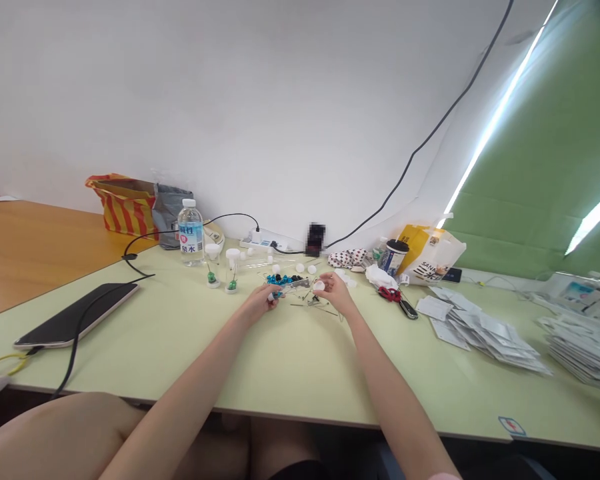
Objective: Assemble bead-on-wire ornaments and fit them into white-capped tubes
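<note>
A pale green desk [300,380] fills the view, with stacks of white paper sachets [485,340] at the right and a black tablet [75,315] at the left. Toward the back stands a plastic water bottle [191,233], beside two upright clear tubes [232,273] with white caps and green parts at their bases. Blue and black beads [283,279] and thin metal pins [313,305] lie scattered between the hands. The left hand [260,303] is closed in a pinch on a small white-and-blue piece [275,294]. Just beside it, the right hand [335,293] pinches a small white cap [319,285] between thumb and forefinger.
</note>
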Demonstrator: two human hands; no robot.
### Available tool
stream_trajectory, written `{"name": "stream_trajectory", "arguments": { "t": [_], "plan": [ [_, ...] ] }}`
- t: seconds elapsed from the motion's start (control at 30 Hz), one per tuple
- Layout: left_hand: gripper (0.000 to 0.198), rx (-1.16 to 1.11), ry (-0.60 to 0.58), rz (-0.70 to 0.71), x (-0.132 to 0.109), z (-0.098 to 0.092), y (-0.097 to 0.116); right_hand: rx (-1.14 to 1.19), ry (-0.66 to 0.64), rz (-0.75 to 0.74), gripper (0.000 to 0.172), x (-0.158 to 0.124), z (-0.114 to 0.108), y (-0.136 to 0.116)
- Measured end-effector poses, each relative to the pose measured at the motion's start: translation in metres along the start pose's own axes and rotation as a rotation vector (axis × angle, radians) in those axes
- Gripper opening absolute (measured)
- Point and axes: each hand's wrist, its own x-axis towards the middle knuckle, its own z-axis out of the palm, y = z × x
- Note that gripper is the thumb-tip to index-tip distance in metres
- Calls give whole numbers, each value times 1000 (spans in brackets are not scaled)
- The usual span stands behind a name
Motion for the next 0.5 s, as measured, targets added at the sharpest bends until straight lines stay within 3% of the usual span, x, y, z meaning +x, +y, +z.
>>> {"name": "stream_trajectory", "arguments": {
  "t": [0.13,0.27,0.5],
  "plan": [
    [27,11,-29,-4,-4,3,2,74,-55,-7,39,-4,10,-12],
    [30,50,-40,-5,-8,7,5,171,-53,17,45,-7,10,-13],
    [33,137,-106,5,-6,4,1,113,-110,-39,41,-7,8,-12]
  ]
}}
